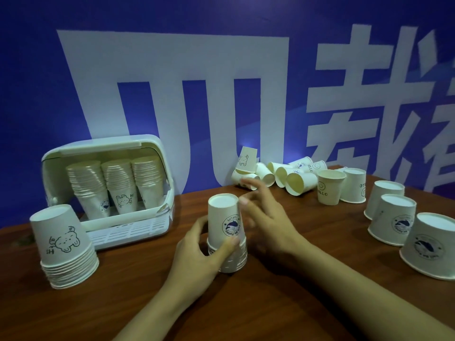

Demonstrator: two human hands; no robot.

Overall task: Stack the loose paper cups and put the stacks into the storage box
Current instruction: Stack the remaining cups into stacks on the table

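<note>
From the head view, the left hand (197,244) is curling its thumb and fingers round the lower rims of an upside-down stack of white paper cups with a whale print (227,236), which is standing on the brown wooden table (246,303) at its middle. The right hand (267,217) is hovering just right of that stack, its fingers spread and loose, gripping nothing; they are blurred.

Left of the whale-print stack and further back, a white plastic storage box with its curved lid raised (110,190) is sitting on the table. Three cup stacks (118,183) are standing inside it, side by side, rims up. Further left of the centre stack, in front of the box's left corner, a second inverted stack with a bear drawing (65,247) is resting on the table — apart from the box.

Behind and right of the centre stack, a heap of loose white paper cups (278,173) is lying on its side against the blue wall with large white characters (172,82); the count there is unclear. One upright cup marked HELLO (328,187) is standing just right of the heap, with one inverted cup (353,185) touching it. Far right of the centre stack, three more inverted cups (396,219) are sitting close together.
</note>
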